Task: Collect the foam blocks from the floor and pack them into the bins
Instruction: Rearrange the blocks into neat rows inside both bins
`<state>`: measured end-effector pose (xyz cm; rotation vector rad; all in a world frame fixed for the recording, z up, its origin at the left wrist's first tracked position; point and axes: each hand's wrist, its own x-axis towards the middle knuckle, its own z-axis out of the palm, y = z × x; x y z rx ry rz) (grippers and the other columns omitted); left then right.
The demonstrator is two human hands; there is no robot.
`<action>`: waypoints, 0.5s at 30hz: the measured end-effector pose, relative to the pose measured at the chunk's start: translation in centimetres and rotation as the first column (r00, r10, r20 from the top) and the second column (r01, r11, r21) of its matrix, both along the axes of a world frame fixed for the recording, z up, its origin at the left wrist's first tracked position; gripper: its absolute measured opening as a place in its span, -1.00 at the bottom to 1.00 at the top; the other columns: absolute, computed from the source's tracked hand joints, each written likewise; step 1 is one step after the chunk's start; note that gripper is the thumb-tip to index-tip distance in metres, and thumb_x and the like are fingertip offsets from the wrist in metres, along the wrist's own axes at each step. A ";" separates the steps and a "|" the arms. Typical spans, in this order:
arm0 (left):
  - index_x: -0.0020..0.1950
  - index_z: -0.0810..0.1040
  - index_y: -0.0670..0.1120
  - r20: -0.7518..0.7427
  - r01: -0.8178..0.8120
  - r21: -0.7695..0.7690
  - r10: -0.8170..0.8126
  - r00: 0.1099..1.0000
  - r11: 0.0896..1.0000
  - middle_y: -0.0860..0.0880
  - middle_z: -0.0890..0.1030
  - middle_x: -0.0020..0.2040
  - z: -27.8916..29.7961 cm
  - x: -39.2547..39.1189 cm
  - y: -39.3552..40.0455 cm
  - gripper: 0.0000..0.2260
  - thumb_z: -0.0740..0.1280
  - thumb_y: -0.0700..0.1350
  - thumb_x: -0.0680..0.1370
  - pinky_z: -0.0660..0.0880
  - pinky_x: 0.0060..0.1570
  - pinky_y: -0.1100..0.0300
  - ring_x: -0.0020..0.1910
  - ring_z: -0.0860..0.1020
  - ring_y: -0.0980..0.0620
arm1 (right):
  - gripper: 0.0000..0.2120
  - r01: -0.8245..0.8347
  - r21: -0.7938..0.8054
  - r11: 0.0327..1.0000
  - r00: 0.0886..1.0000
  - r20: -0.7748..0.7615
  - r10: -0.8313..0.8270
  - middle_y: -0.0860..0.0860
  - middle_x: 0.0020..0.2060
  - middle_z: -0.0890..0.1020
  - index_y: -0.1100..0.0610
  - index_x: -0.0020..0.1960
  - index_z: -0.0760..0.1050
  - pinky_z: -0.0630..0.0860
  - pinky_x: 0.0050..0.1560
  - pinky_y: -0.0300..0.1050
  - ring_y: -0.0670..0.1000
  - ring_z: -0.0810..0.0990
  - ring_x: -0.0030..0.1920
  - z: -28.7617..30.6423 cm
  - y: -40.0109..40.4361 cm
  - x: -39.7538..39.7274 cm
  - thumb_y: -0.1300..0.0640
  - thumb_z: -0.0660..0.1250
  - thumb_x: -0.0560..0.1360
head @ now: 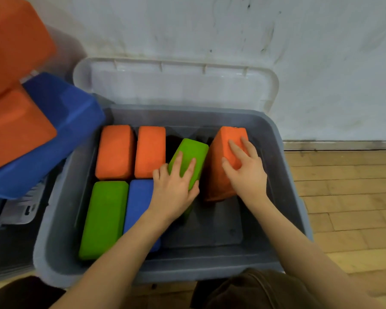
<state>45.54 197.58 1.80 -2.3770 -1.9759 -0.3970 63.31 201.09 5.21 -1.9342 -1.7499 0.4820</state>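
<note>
Left hand (176, 188) grips tilted green rectangular foam block (193, 152); right hand (243, 168), at 3 o'clock, spread on upright orange foam block (218, 175). Probably light, squashy: hold broad faces.

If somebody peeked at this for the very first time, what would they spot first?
Probably the bright foam blocks in the grey bin: two orange ones at the back left, a green block and a blue block in front. In the middle, the left hand grips a tilted green block, and the right hand rests on a leaning orange block. More orange and blue blocks pile up at the far left.
</note>
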 end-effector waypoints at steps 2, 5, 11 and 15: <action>0.27 0.54 -0.06 -0.008 -0.058 0.055 0.059 0.998 0.997 -0.24 0.50 0.28 0.3 0.4 0.3 -0.52 0.14 0.09 0.45 0.41 -0.18 0.02 -0.15 0.52 -0.25 | -0.54 -0.035 0.039 0.999 0.999 0.031 0.034 -0.14 0.47 0.23 -0.17 0.38 0.37 0.42 0.11 0.06 0.15 0.35 0.30 0.0 0.4 -0.6 -0.07 0.31 0.49; 0.27 0.54 -0.05 -0.027 -0.167 0.075 0.169 0.985 0.983 -0.21 0.52 0.26 0.9 0.8 1.9 -0.53 0.13 0.09 0.46 0.41 -0.18 0.01 -0.13 0.52 -0.25 | -0.54 -0.038 0.048 0.998 0.999 0.001 0.038 -0.17 0.46 0.25 -0.18 0.37 0.38 0.38 0.13 0.02 0.11 0.35 0.32 -0.2 1.2 -1.1 -0.10 0.33 0.48; 0.33 0.49 -0.05 -0.051 -0.241 -0.158 0.236 0.970 0.958 -0.21 0.50 0.29 -0.6 0.5 4.1 -0.48 0.04 0.15 0.50 0.46 0.02 -0.11 0.09 0.51 -0.32 | -0.52 -0.009 0.002 1.000 0.996 -0.092 0.009 -0.16 0.46 0.25 -0.12 0.37 0.40 0.37 0.18 0.03 0.10 0.33 0.34 -2.7 2.0 -2.3 -0.07 0.36 0.47; 0.47 0.30 0.03 -0.059 -0.115 -0.212 0.105 0.993 0.970 -0.19 0.32 0.44 -0.8 -1.2 4.1 -0.39 -0.05 0.22 0.47 0.22 0.29 -0.17 0.39 0.31 -0.25 | -0.48 -0.093 -0.016 0.996 0.992 -0.083 0.091 -0.10 0.48 0.21 -0.09 0.41 0.36 0.33 0.13 -0.03 0.17 0.32 0.34 -4.2 2.2 -2.5 -0.09 0.35 0.47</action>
